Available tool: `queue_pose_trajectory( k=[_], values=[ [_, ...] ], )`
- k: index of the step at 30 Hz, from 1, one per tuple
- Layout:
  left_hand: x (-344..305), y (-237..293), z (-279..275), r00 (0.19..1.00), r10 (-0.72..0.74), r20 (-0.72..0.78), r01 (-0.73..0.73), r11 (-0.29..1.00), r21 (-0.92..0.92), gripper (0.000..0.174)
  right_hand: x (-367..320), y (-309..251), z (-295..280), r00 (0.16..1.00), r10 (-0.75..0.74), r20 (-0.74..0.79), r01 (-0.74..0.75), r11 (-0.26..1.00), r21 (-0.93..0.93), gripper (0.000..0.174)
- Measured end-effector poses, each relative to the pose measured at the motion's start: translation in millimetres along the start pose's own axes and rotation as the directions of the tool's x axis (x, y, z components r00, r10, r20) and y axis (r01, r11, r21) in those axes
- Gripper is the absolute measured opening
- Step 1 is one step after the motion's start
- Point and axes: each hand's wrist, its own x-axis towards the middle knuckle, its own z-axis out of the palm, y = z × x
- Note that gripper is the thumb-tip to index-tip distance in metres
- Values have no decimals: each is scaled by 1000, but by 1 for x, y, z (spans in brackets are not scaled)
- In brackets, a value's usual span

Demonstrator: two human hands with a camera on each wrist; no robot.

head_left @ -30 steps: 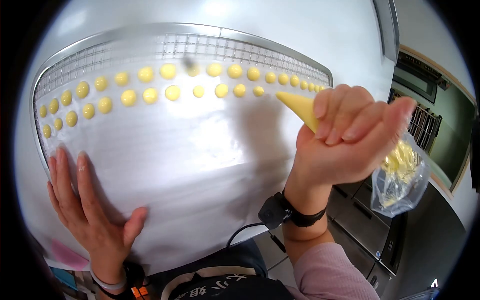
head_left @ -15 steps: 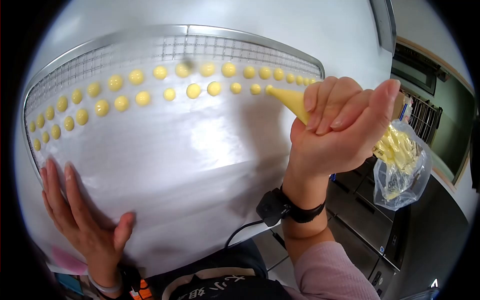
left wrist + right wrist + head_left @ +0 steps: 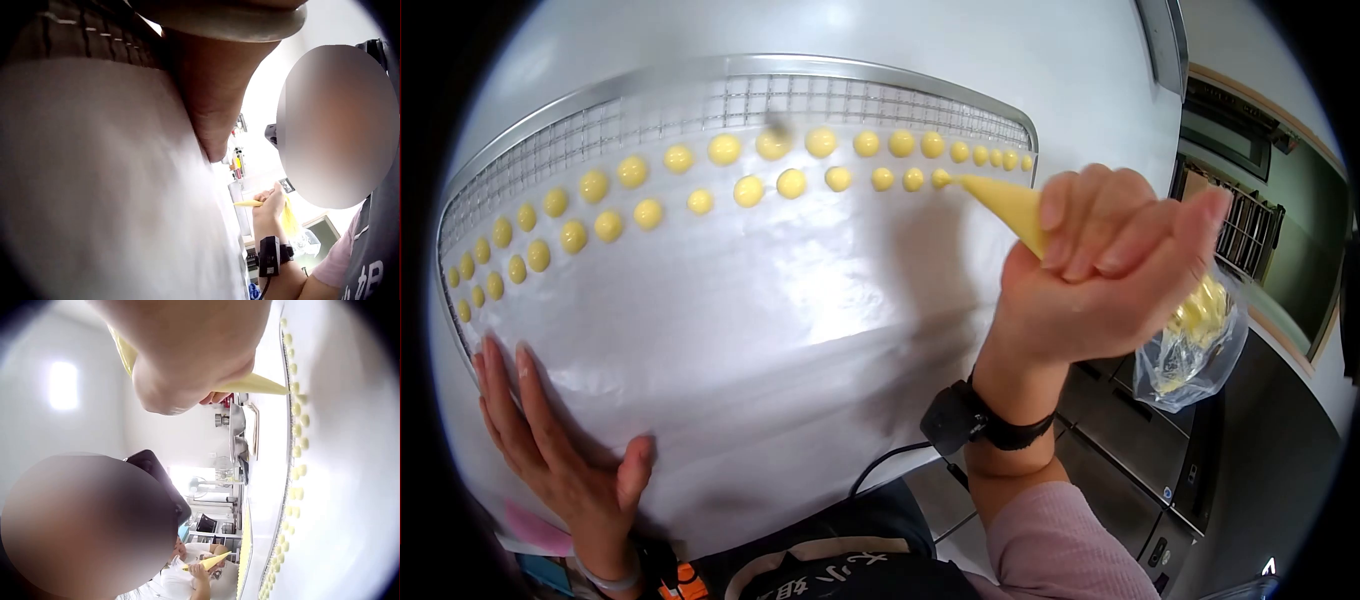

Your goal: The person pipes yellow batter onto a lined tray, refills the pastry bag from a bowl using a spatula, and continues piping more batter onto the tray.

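Observation:
My right hand [image 3: 1105,265] grips a piping bag [image 3: 1005,212] filled with yellow batter, its tapered tip pointing left. That tip meets the rightmost mound [image 3: 941,178] of the lower row of small yellow mounds. The bag's clear, batter-smeared tail [image 3: 1195,340] hangs beyond the hand. White baking paper [image 3: 730,290] lies over a wire-mesh tray [image 3: 850,100] and carries two curved rows of mounds. On the left, my left hand [image 3: 560,465] rests on the paper's edge with straight fingers and the thumb spread. In the right wrist view, the bag [image 3: 262,385] slants down to the mounds.
A pink piece [image 3: 538,530] lies at the lower left. Grey metal cabinets [image 3: 1125,440] stand below on the right. The right wrist view shows another person [image 3: 199,570] holding a yellow piping bag, and metal bowls [image 3: 237,431] farther back.
The tray and paper have slid left together with my left hand. Several new mounds have been added at the right end of the lower row. My right hand keeps its grip.

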Motion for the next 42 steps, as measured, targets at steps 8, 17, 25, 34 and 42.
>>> queue_pose_trajectory(
  k=[8, 17, 25, 34, 42],
  values=[
    [-4, 3, 14, 1000, -3, -8, 3, 1000, 21, 79, -7, 24, -8, 1000, 2, 2, -2, 999, -37, 49],
    [-7, 6, 5, 1000, 10, -10, -10, 1000, -1, 80, -3, 15, -25, 999, 33, -39, -34, 999, -29, 49],
    [2, 3, -3, 1000, 5, -28, -5, 1000, -15, 80, 12, 8, -29, 993, 12, -114, -14, 1000, -21, 53],
    [-1, -3, -12, 999, 17, -41, -18, 1000, -13, 78, 16, -8, -33, 984, 12, -181, -15, 1000, -17, 52],
    [8, -12, -25, 999, 25, -44, -26, 1000, -15, 78, 26, -6, -24, 971, 38, -234, -48, 998, -38, 52]
  ],
)
